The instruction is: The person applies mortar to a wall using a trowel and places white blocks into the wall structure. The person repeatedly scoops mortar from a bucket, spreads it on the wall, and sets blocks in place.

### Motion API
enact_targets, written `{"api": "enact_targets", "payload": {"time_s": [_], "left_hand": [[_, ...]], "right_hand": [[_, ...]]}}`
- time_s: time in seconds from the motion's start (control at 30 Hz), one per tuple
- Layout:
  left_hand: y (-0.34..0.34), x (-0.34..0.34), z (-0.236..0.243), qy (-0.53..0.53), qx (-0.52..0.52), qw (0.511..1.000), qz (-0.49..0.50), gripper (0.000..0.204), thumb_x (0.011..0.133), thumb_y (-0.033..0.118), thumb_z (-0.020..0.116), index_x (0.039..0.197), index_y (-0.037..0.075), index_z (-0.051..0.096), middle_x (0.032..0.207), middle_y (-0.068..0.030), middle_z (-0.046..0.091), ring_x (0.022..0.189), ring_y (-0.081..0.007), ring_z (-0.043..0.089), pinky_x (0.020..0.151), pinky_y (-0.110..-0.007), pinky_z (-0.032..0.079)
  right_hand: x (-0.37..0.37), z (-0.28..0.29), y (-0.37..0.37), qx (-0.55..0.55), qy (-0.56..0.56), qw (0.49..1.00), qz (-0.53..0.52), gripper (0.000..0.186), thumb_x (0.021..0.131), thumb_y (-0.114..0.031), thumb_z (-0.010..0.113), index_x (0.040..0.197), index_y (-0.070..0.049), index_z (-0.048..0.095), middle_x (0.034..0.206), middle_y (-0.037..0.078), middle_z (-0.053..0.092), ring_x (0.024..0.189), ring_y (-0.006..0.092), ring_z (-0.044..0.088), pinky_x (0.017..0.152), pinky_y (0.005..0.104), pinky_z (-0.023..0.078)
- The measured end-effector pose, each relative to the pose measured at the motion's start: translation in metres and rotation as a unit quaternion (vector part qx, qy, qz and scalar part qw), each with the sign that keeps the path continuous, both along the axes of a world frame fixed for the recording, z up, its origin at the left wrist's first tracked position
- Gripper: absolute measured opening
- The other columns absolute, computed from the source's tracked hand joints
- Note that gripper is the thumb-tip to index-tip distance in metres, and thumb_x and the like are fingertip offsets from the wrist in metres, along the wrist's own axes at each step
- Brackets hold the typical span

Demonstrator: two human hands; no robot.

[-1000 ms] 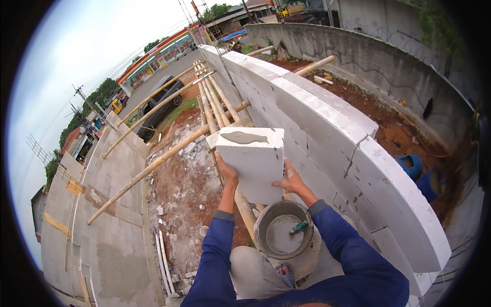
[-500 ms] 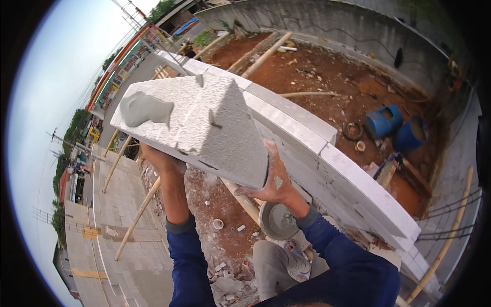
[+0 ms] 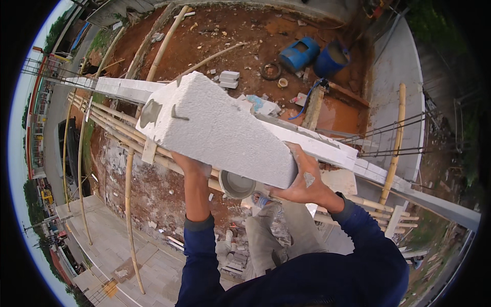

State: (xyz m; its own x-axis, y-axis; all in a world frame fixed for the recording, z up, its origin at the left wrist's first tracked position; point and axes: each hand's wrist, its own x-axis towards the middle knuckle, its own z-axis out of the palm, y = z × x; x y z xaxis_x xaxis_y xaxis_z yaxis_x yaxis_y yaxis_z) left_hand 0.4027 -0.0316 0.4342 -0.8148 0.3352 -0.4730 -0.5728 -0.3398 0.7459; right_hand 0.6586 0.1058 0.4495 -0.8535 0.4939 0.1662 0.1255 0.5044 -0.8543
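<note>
Both my hands hold a large white aerated concrete block (image 3: 225, 133) up in front of me, tilted, over the top of a block wall (image 3: 327, 151). Grey mortar (image 3: 150, 112) is smeared on its left end, with a smaller streak beside it. My left hand (image 3: 192, 165) supports the block from below near its left part, the fingers hidden under it. My right hand (image 3: 306, 179) clasps the right end, thumb along the lower edge and fingers behind. A dry grey patch marks the back of that hand. Below the block, a round bucket (image 3: 238, 184) contains grey mortar.
Bamboo poles (image 3: 120, 134) run along the near side of the wall. Beyond it, red soil holds blue drums (image 3: 300, 53), a tyre (image 3: 270, 71) and loose blocks (image 3: 228, 79). Thin steel bars (image 3: 394, 128) stick out at the right. Rubble lies around my feet far below.
My view has swung to the right and down. The block has turned in my hands, so its long side now faces me and its mortared end points left. Both hands keep their hold.
</note>
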Motion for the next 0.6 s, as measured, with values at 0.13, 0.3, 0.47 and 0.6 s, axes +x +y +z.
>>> {"api": "enact_targets", "payload": {"time_s": [0.13,0.3,0.47,0.6], "left_hand": [[0.056,0.039,-0.093,-0.044,0.092,0.994,-0.050,0.058,0.113,0.050,0.042,0.152,0.009,0.049,0.145,-0.0100,0.059,0.132,-0.0294,0.059,0.110,-0.045,0.049],[0.064,0.062,-0.341,0.260,-0.411,0.817,-0.311,0.098,0.098,0.055,0.070,0.159,-0.011,0.033,0.164,-0.0301,0.038,0.153,-0.0410,0.038,0.125,-0.051,0.033],[0.130,0.095,-0.360,0.377,-0.579,0.627,-0.360,0.141,0.076,0.069,0.086,0.163,-0.018,0.017,0.172,-0.0384,0.014,0.162,-0.0501,0.014,0.131,-0.055,0.015],[0.159,0.097,-0.360,0.362,-0.633,0.545,-0.414,0.151,0.070,0.074,0.087,0.163,-0.019,0.013,0.173,-0.0392,0.008,0.162,-0.0525,0.008,0.132,-0.056,0.011]], "right_hand": [[0.034,0.020,0.060,0.044,-0.094,0.994,-0.026,0.097,0.065,-0.035,0.097,0.145,-0.002,0.053,0.125,0.023,0.071,0.110,0.0379,0.075,0.096,0.0461,0.058],[0.040,0.011,0.128,0.117,-0.240,0.963,-0.045,0.096,0.064,-0.034,0.095,0.145,-0.003,0.053,0.123,0.023,0.072,0.111,0.0395,0.074,0.098,0.0462,0.056],[0.038,-0.039,0.187,0.163,-0.338,0.925,-0.056,0.091,0.066,-0.030,0.092,0.145,-0.005,0.053,0.127,0.022,0.072,0.112,0.0416,0.073,0.095,0.0494,0.056],[0.038,-0.119,0.219,0.184,-0.363,0.913,-0.030,0.099,0.066,-0.031,0.091,0.153,-0.011,0.049,0.142,0.018,0.066,0.124,0.0407,0.067,0.097,0.0535,0.055]]}}
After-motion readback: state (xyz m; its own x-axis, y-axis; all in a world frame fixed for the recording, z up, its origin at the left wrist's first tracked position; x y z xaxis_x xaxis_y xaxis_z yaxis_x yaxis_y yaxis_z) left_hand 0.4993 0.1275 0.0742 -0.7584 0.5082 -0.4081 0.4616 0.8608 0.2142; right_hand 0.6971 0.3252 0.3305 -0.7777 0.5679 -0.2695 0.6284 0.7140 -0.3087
